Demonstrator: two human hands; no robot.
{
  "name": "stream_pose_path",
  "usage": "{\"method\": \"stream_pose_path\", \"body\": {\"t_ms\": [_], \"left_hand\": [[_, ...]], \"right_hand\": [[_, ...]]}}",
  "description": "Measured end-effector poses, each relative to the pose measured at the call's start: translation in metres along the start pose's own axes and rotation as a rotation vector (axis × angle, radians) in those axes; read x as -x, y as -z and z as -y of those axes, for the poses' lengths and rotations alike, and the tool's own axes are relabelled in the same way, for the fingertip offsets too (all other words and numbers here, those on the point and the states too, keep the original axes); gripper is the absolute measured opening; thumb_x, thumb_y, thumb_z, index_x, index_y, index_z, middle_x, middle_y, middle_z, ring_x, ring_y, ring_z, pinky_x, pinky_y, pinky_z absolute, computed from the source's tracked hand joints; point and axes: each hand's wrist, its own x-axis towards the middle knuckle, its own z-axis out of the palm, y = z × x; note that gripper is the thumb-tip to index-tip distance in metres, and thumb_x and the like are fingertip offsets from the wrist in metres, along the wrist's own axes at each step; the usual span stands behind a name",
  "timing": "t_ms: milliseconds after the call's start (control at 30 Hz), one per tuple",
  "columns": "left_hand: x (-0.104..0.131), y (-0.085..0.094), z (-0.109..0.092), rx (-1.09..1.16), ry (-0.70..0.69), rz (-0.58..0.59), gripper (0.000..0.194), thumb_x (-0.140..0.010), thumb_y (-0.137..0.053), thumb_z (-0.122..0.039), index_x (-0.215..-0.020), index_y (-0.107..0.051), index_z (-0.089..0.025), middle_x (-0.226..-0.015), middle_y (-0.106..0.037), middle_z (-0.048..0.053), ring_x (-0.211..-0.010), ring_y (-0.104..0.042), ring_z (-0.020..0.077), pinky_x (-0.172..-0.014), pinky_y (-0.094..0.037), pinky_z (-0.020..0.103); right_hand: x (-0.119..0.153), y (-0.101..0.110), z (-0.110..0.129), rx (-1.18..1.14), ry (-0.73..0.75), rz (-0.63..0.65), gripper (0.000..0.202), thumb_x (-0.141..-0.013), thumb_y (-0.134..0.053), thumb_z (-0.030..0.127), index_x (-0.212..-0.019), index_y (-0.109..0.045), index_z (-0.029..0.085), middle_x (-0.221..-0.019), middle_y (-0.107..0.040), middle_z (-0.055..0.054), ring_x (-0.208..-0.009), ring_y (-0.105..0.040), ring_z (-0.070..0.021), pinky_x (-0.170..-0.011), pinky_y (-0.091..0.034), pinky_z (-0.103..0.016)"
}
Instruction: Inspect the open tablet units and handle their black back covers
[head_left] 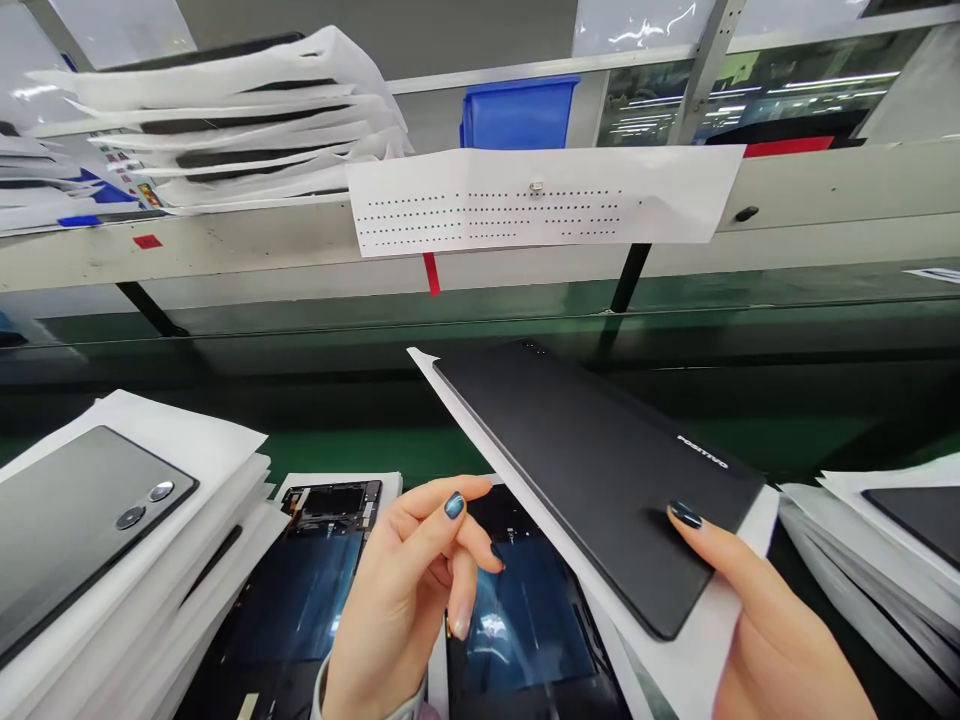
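My right hand (772,610) grips the lower right end of a black tablet back cover (592,470), thumb on its face near the white lettering. White sheet (697,650) lies under the cover, and both are tilted above the work surface. To the left, my left hand (420,580) is raised with bent fingers apart, and nothing shows between them. Behind and below it are two opened tablets with exposed insides: one at the left (300,590), the other (525,620) partly under the held cover.
A stack of white sheets (217,520) with a grey cover (82,530) stands at left. Another stack (885,560) is at right. The shelf above holds wrapped covers (255,120), a blue bin (517,112) and a hanging paper strip (540,205).
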Motion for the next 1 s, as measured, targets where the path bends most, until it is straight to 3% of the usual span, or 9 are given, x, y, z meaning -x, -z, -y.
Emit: {"method": "stream_pose_path", "body": {"t_ms": [133,267,533,700,1000], "left_hand": [[-0.002,0.000,0.003,0.024,0.025,-0.018,0.013,-0.085,-0.081,-0.032,-0.092,-0.079,-0.021,-0.068,-0.073,0.000,-0.036,-0.052,0.0008,-0.041,-0.038,0.007],[-0.007,-0.005,0.011,-0.006,0.091,-0.044,0.017,-0.083,-0.084,-0.033,-0.081,-0.077,-0.018,-0.061,-0.071,0.000,-0.034,-0.051,0.0011,-0.041,-0.037,0.008],[-0.003,-0.026,0.019,0.007,0.231,-0.014,0.022,-0.080,-0.087,-0.036,-0.081,-0.078,-0.016,-0.058,-0.072,0.003,-0.034,-0.050,0.0016,-0.039,-0.031,0.007],[-0.003,-0.026,0.020,0.004,0.284,0.052,0.017,-0.086,-0.081,-0.034,-0.086,-0.079,-0.018,-0.061,-0.073,0.003,-0.035,-0.052,0.0022,-0.042,-0.033,0.008],[-0.001,-0.025,0.021,0.013,0.319,0.037,0.018,-0.085,-0.082,-0.036,-0.085,-0.078,-0.019,-0.058,-0.072,0.002,-0.032,-0.049,0.0024,-0.038,-0.028,0.009]], "right_hand": [[0.006,-0.018,-0.001,-0.054,-0.010,-0.043,0.070,-0.053,-0.085,0.024,-0.122,-0.072,0.027,-0.110,-0.081,-0.005,-0.096,-0.077,-0.0398,-0.083,-0.068,-0.049],[0.008,-0.027,-0.004,-0.099,0.065,0.109,0.056,-0.056,-0.080,0.019,-0.111,-0.075,0.030,-0.109,-0.081,0.000,-0.093,-0.079,-0.0327,-0.081,-0.069,-0.041],[0.003,-0.022,-0.013,-0.148,0.149,0.187,0.059,-0.059,-0.080,0.014,-0.117,-0.073,0.024,-0.113,-0.080,-0.005,-0.108,-0.074,-0.0347,-0.084,-0.067,-0.041],[0.008,-0.025,-0.010,-0.205,0.161,0.267,0.053,-0.063,-0.079,0.016,-0.115,-0.075,0.026,-0.115,-0.078,-0.004,-0.111,-0.072,-0.0347,-0.091,-0.064,-0.044],[0.006,-0.016,-0.008,-0.170,0.109,0.413,0.034,-0.082,-0.069,0.025,-0.114,-0.077,0.029,-0.119,-0.077,-0.004,-0.115,-0.070,-0.0330,-0.091,-0.063,-0.047]]}}
